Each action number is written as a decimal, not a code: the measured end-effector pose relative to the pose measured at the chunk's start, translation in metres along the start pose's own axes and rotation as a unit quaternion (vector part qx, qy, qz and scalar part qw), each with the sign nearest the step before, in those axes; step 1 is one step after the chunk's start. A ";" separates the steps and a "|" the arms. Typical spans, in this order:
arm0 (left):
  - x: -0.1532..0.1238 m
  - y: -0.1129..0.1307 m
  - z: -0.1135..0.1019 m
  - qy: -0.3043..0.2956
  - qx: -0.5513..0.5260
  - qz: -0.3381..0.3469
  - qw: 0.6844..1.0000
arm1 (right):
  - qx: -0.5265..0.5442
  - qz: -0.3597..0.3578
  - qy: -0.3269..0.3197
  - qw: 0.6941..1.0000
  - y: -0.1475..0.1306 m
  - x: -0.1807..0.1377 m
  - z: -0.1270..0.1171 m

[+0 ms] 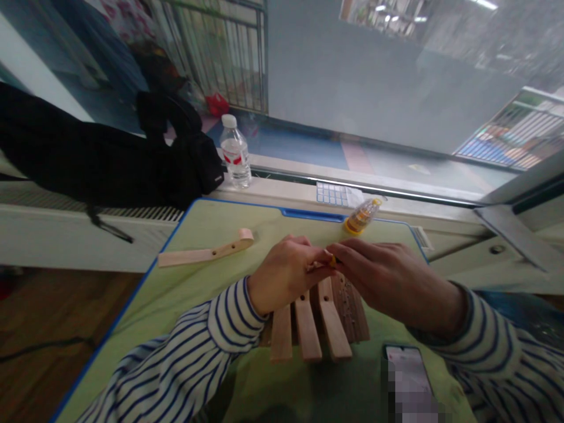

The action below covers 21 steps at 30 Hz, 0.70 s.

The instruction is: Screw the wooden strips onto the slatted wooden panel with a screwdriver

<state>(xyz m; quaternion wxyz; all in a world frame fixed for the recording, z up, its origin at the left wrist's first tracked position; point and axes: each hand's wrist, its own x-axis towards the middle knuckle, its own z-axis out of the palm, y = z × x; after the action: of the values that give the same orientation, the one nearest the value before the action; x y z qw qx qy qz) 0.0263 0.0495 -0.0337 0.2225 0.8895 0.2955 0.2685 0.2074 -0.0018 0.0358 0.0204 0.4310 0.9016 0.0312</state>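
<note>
My left hand (pixel 288 273) and my right hand (pixel 388 273) meet over the middle of the table, fingertips pinched together. A small yellow piece (pixel 332 259) shows between them, mostly covered by the fingers, so its kind is unclear. Below the hands lie several pale wooden strips with drilled holes, among them one wooden strip (pixel 337 338) that points toward me. Beside these, partly under my right hand, is a darker block with a rough, pitted surface (pixel 355 308). Another jointed wooden strip (pixel 200 254), with holes and a rounded end, lies apart on the left.
A clear bottle with yellow ends (pixel 361 217) leans at the table's far edge. On the sill stand a water bottle (pixel 237 155) and a black bag (pixel 176 153). A phone (pixel 409 376) lies at the front right of the green table (pixel 145 317), below my right wrist.
</note>
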 end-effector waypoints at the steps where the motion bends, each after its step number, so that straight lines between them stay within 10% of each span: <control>1: 0.000 0.000 0.000 -0.002 -0.003 0.005 1.000 | -0.007 0.001 0.007 1.000 -0.001 -0.001 0.002; 21: 0.001 -0.001 0.000 -0.017 -0.013 0.013 1.000 | -0.029 0.107 0.092 0.990 -0.015 0.002 0.022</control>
<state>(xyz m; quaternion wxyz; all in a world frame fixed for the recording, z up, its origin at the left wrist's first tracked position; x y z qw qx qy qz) 0.0268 0.0513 -0.0341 0.2359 0.8946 0.2768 0.2597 0.1957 -0.0090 0.0126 -0.0537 0.5194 0.8471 0.0992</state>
